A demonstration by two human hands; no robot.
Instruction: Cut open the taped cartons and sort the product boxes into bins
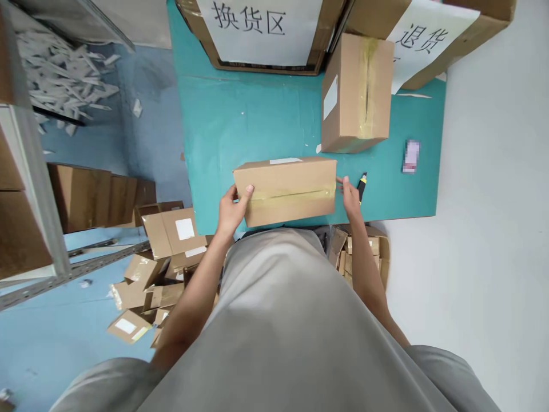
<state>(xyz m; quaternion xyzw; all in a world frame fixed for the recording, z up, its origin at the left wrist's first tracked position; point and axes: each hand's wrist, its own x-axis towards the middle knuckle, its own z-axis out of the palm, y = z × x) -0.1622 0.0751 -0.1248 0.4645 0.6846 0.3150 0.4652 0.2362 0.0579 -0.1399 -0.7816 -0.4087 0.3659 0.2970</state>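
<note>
A taped cardboard box (291, 177) lies near the front edge of the teal table, with a white label on its far face and yellowish tape along the side toward me. My left hand (234, 209) grips its left end, the thumb over the near face and the fingers around the corner. At the box's right end is my right hand (350, 194), its fingers stretched toward the edge; whether they touch the cardboard I cannot tell. Just right of that hand rests a black and yellow utility knife (362, 186).
Another taped box (358, 94) stands farther back on the teal table (249, 114). Behind it are large cartons with paper signs (261, 28). A small blurred pinkish item (410, 156) lies at right. Cardboard boxes (167, 232) are heaped on the floor at left, beside a metal rack (38, 171).
</note>
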